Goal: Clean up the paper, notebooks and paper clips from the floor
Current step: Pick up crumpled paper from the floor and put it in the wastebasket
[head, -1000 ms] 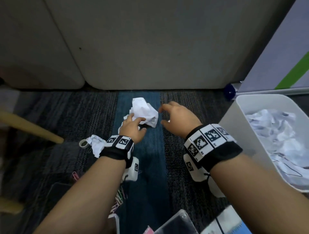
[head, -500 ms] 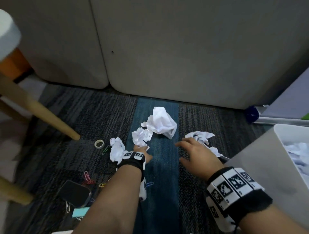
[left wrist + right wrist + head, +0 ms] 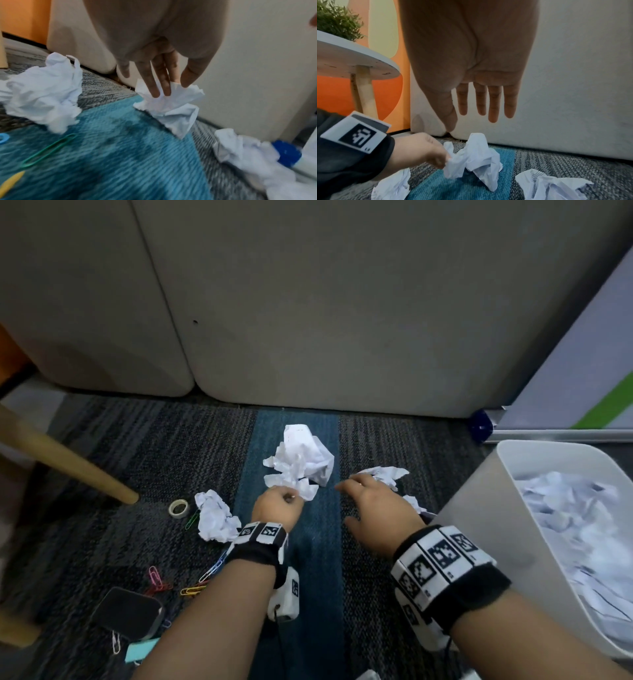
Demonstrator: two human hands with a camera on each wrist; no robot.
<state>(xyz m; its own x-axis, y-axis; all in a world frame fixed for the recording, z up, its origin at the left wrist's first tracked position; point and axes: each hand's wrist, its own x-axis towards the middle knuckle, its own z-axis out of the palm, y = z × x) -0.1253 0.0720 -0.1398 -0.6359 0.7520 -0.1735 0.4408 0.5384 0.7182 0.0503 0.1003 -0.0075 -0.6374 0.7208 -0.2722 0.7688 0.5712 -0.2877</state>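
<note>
The left hand [image 3: 278, 507], now at twelve o'clock, has newly pinched a crumpled paper [image 3: 301, 465] on the carpet; the right hand [image 3: 378, 513] hovers spread, empty. Binning comes next.

Since 0.5 s ago the left hand [image 3: 277, 508] has reached forward from beside the small crumpled paper [image 3: 289, 486] and now pinches its near edge between fingers and thumb, on the blue carpet strip [image 3: 318, 577]. 1.0 s ago that hand was touching the large paper wad [image 3: 306, 451]. The right hand [image 3: 376, 508] has spread flatter, fingers extended, above the crumpled sheet [image 3: 385, 474] beside the bin [image 3: 479, 508].
</note>
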